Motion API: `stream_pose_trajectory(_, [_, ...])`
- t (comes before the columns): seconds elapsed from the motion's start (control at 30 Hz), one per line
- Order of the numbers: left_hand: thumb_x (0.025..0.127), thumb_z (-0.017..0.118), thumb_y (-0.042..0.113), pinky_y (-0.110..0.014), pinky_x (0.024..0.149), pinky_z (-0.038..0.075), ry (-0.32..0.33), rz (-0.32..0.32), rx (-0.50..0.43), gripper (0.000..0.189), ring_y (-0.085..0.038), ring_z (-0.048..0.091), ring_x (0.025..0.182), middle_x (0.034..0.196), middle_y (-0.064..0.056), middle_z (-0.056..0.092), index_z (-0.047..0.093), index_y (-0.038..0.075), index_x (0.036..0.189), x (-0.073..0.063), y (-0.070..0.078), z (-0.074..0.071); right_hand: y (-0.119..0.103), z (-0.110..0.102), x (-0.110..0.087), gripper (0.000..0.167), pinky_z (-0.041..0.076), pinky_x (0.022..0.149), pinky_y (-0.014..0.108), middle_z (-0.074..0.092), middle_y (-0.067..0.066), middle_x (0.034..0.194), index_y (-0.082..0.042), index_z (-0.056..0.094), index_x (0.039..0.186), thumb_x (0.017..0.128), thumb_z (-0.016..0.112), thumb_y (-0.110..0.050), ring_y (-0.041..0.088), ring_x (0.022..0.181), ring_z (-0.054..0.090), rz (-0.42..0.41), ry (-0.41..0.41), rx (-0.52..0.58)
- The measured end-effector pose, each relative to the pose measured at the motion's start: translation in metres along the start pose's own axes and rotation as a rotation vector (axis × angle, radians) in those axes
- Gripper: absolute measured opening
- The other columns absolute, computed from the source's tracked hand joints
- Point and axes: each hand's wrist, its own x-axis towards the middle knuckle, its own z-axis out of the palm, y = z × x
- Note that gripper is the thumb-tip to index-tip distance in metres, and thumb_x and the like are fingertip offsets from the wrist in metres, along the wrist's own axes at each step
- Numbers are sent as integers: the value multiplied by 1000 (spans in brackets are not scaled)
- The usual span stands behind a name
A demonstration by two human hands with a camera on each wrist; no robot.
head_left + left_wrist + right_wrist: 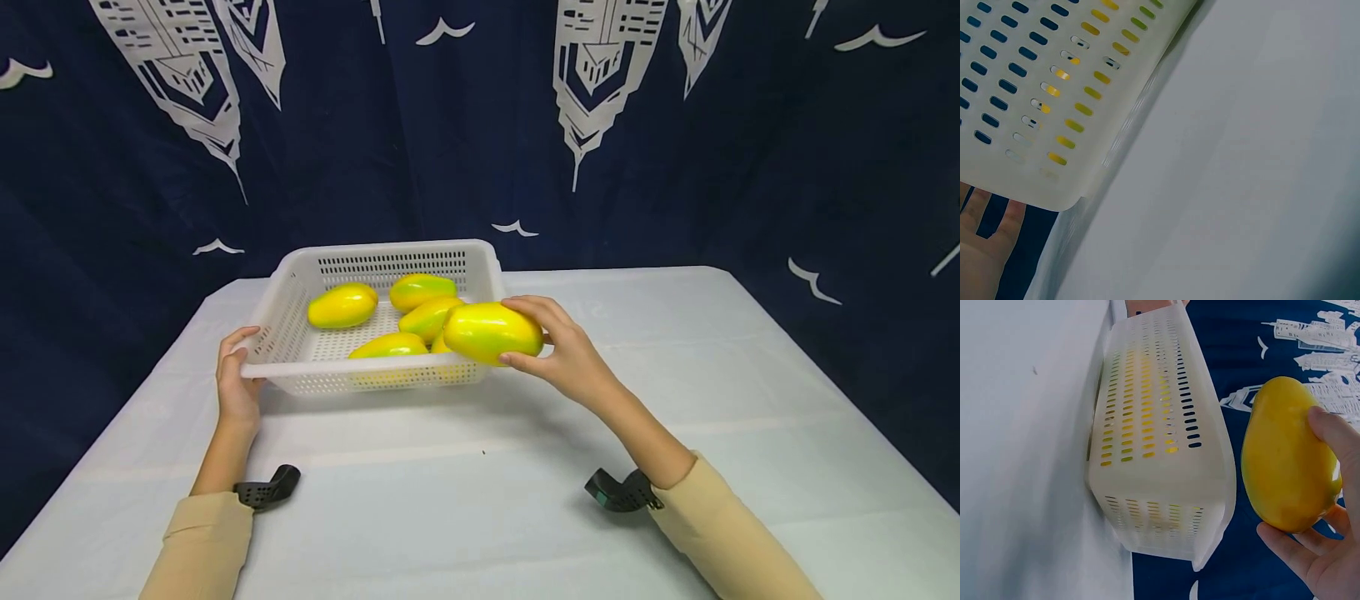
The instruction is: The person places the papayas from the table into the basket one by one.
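A yellow-green mango point(492, 332) is held in my right hand point(558, 350), thumb on the near side and fingers on the far side. It overlaps the front right corner of a white plastic basket point(300, 369) in the head view. From the right wrist view, the mango point(1288, 456) is above the level of the basket's rim, beside its wall point(1160, 481). My left hand point(238, 383) grips the basket at its front left corner. Inside the basket lie several more mangoes, one point(343, 306) at the left and others grouped to the right.
The basket stands on a table with a white cloth point(450, 508). Behind it hangs a dark blue curtain point(465, 150) with white building prints. Black straps with cameras point(267, 487) are on both wrists, below beige sleeves point(202, 542).
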Motion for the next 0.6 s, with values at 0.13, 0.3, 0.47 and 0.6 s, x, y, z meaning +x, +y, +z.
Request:
stream_pose_trajectory(0.13, [90, 25, 23, -25, 82, 33, 4, 3, 0, 32, -10, 44, 104, 117, 9, 44, 51, 25, 107, 0, 0, 0, -1, 2, 10, 63, 45, 91, 37, 41, 0, 135, -22, 45, 131, 74, 74, -24, 18, 118, 45, 7, -12, -7])
stream_pose_trajectory(0.3, [90, 25, 23, -25, 82, 33, 7, -4, 8, 31, -9, 44, 104, 116, 10, 44, 51, 25, 106, 0, 0, 0, -2, 7, 18, 62, 44, 93, 34, 41, -1, 136, -21, 45, 131, 76, 73, -25, 17, 118, 45, 10, -35, -22])
stream_pose_trajectory(0.47, [90, 25, 24, -27, 83, 32, 7, -3, -3, 31, -9, 44, 104, 116, 9, 44, 51, 25, 106, 0, 0, 1, -4, 12, 24, 61, 40, 98, 35, 41, -2, 136, -22, 45, 131, 76, 72, -26, 17, 122, 43, 2, -62, -51])
stream_pose_trajectory(0.6, [90, 25, 24, -28, 84, 31, 7, -1, -4, 31, -9, 44, 105, 116, 9, 44, 51, 25, 107, 0, 0, 0, -5, 16, 29, 60, 36, 101, 37, 42, -2, 135, -22, 46, 130, 76, 72, -26, 18, 124, 42, -28, -71, -70])
